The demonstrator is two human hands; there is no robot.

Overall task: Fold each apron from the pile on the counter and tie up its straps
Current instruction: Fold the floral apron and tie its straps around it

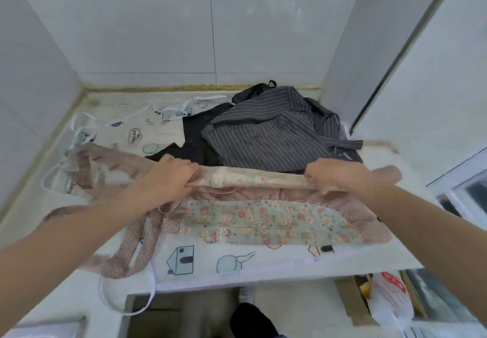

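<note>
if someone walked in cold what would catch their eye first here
Probably the two hands, left hand and right hand, each gripping an end of the pink floral apron mid-fold at the centre of the counter. Behind it a dark striped apron lies crumpled, and a white cartoon-print apron is spread underneath.

Left hand (172,178): at 10 o'clock of centre, back up, fingers curled and closed in a grip, knuckles pointing toward 2 o'clock. Left forearm: bare, runs from the 8 o'clock edge up to the wrist. Right hand (333,175): at 2 o'clock of centre, back up, fingers curled under in a grip. Right forearm: bare, runs from the 4 o'clock edge. Hands level, well apart.
</note>
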